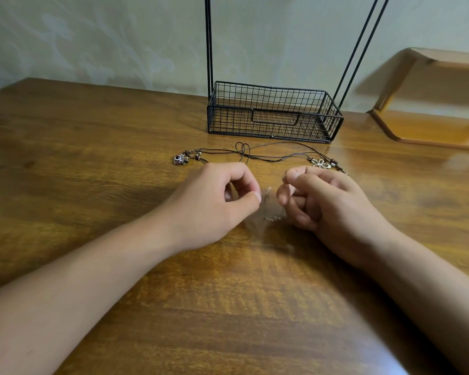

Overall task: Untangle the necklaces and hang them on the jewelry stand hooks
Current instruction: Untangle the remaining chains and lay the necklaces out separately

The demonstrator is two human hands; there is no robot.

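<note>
Two dark cord necklaces (268, 156) lie crossed and looped on the wooden table (92, 163), just in front of the jewelry stand. One carries a small camera pendant (180, 159) at the left, the other a flower pendant (321, 163) at the right. Nearer me, a thin silvery chain (275, 218) is blurred between my hands. My left hand (217, 201) pinches thumb against forefinger at the chain's left. My right hand (322, 198) has its fingers curled and pinches the chain's right side. The stand's hooks are out of frame.
The jewelry stand has a black wire basket base (272, 113) with tall black rods (208, 44) rising out of view, set against the wall. A low wooden shelf (431, 98) stands at the far right.
</note>
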